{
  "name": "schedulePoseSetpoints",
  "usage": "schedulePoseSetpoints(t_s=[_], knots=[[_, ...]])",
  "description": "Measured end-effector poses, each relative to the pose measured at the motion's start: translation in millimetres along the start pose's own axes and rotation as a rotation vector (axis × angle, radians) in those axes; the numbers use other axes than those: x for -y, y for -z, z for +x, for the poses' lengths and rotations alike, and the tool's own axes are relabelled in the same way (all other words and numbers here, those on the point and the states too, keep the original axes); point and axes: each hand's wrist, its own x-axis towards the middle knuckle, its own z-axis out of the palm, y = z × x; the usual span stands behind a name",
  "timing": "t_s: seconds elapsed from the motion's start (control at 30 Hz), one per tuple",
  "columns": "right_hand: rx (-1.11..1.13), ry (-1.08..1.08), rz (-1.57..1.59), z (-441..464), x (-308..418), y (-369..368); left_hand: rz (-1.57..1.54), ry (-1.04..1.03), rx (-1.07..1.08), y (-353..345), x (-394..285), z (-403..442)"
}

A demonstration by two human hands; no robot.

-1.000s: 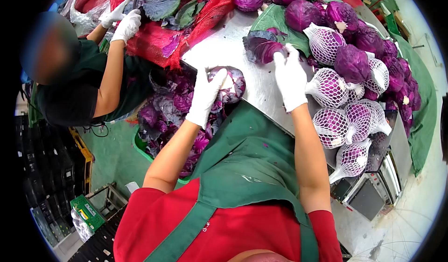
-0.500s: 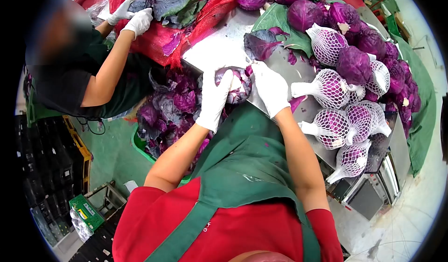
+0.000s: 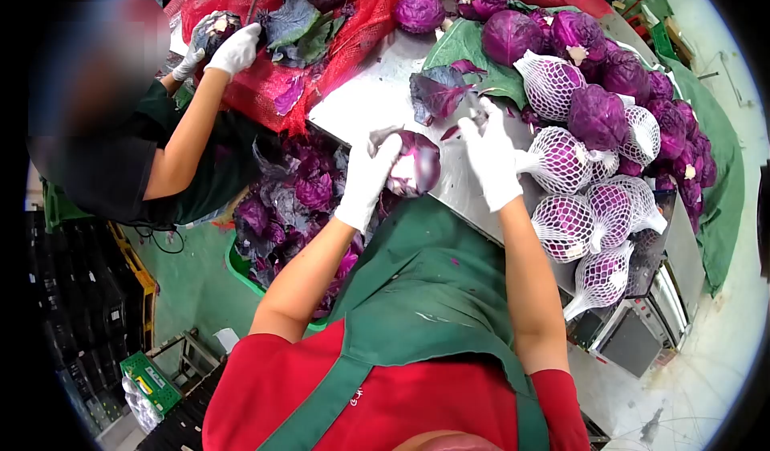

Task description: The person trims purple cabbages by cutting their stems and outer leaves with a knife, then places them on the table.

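My left hand, in a white glove, is closed around a red cabbage at the table's near edge. The cabbage shows a pale patch on the side facing right. To its right, my gloved right hand is raised over the metal table, apart from the cabbage, with thumb and fingers spread. A small purple leaf scrap shows between my hands. Just beyond my right fingertips lies a loose dark purple leaf.
Netted cabbages and a heap of bare cabbages crowd the table's right side. Trimmed leaves fill a green crate below left. Across a red mesh sack, a co-worker's gloved hands hold another cabbage.
My right hand has moved right, away from the cabbage, and its fingers have spread. The cabbage in my left hand has turned and now shows more smooth purple surface.
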Motion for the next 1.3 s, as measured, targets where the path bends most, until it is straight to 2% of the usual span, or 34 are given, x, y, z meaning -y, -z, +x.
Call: schedulePoseSetpoints(t_s=[0.03, 0.1, 0.17, 0.2, 0.3, 0.37, 0.4, 0.5, 0.53, 0.57, 0.6, 0.63, 0.67, 0.73, 0.83, 0.9, 0.93, 0.97, 1.0, 1.03, 1.1, 1.17, 1.23, 1.3], knots=[[-0.016, 0.089, -0.003, -13.1, 15.5, 5.9, -0.003, 0.087, 0.018, 0.6, -4.3, 8.6], [0.092, 0.198, -0.036, -29.9, 10.9, 1.3, -0.017, 0.110, 0.041, 10.7, 21.3, 37.7], [0.217, 0.298, -0.033, -38.8, 1.7, -3.8, -0.044, 0.085, 0.013, -2.7, 11.8, 36.4], [0.189, 0.342, -0.043, -42.2, 0.4, -9.0, 0.029, 0.046, -0.016, -9.3, 6.2, 31.9], [0.237, 0.324, -0.081, -42.1, -2.8, -5.1, 0.123, 0.048, -0.066, -11.3, 7.8, 32.7], [0.245, 0.342, -0.123, -44.3, -1.5, -3.9, -0.074, 0.148, -0.009, -11.6, 0.6, 30.0], [0.237, 0.354, -0.152, -44.6, -4.6, -6.0, -0.047, 0.145, 0.059, -8.2, -1.9, 33.0], [0.209, 0.372, -0.194, -43.9, -10.3, -11.9, -0.063, 0.164, 0.007, -11.9, -6.6, 29.6], [0.185, 0.376, -0.203, -43.7, -12.0, -14.6, -0.063, 0.164, 0.006, -5.2, 6.7, 34.5], [0.185, 0.376, -0.202, -41.8, -16.2, -19.8, 0.089, 0.064, 0.033, 6.5, 30.6, 44.6], [0.124, 0.332, -0.092, -39.1, -10.1, -21.9, 0.166, 0.013, 0.052, 3.9, 23.6, 43.3], [0.117, 0.178, -0.017, -37.9, -5.0, -19.4, 0.243, -0.040, 0.066, 1.2, 16.3, 41.9], [0.097, 0.026, 0.062, -36.7, 1.1, -16.6, 0.169, -0.003, 0.057, -2.4, 10.2, 35.1], [0.070, 0.019, 0.114, -15.6, -43.8, -39.2, 0.099, 0.033, 0.056, -7.7, -1.3, 26.2], [0.059, -0.021, 0.233, -23.4, -24.5, -29.4, 0.106, 0.049, 0.039, -8.1, -4.4, 25.6], [0.120, 0.098, 0.305, -37.2, -2.2, -15.8, 0.095, 0.042, 0.063, -14.2, -10.8, 21.9], [0.124, 0.085, 0.313, -35.8, -4.7, -18.7, 0.094, 0.047, 0.064, -12.2, -10.4, 22.1], [0.124, 0.081, 0.311, -30.4, -13.7, -23.4, 0.221, -0.026, 0.205, -7.5, -10.8, 24.3], [0.111, 0.041, 0.281, -23.2, -17.8, -25.4, 0.347, -0.103, 0.346, -6.1, -16.0, 24.7], [0.144, -0.038, 0.345, -16.6, -22.0, -24.0, 0.347, -0.106, 0.350, -5.8, -21.2, 21.1], [0.170, -0.115, 0.412, -5.5, -27.9, -21.1, 0.176, 0.168, 0.435, -1.7, -33.9, 4.5], [0.150, -0.302, 0.627, 2.5, -36.2, -25.9, 0.207, 0.070, 0.490, 18.3, -16.6, 6.3], [0.127, -0.269, 0.599, 6.3, -42.4, -37.9, 0.147, 0.027, 0.466, 13.5, -24.4, -5.5], [0.002, -0.373, 0.738, 4.8, -41.4, -38.4, 0.083, 0.023, 0.451, 13.8, -32.0, -15.0]])
